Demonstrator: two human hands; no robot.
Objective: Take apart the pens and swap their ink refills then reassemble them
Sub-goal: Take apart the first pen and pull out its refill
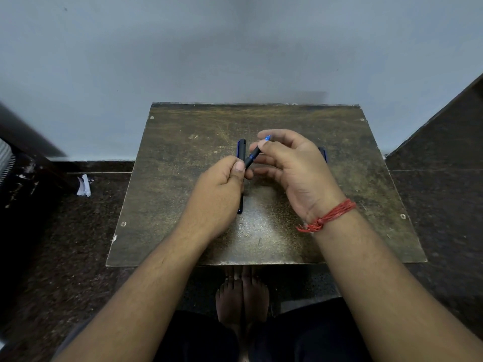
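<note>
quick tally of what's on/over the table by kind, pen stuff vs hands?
Pen held in both hands: 1
Pen lying on the table, partly under the left hand: 1
Dark blue pen piece behind the right hand, mostly hidden: 1
Hands: 2, left hand and right hand
Total: 5

A worn wooden table stands against a grey wall.

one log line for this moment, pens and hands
left hand: grips pen | right hand: pinches its tip end | second pen: on table, partly hidden
</note>
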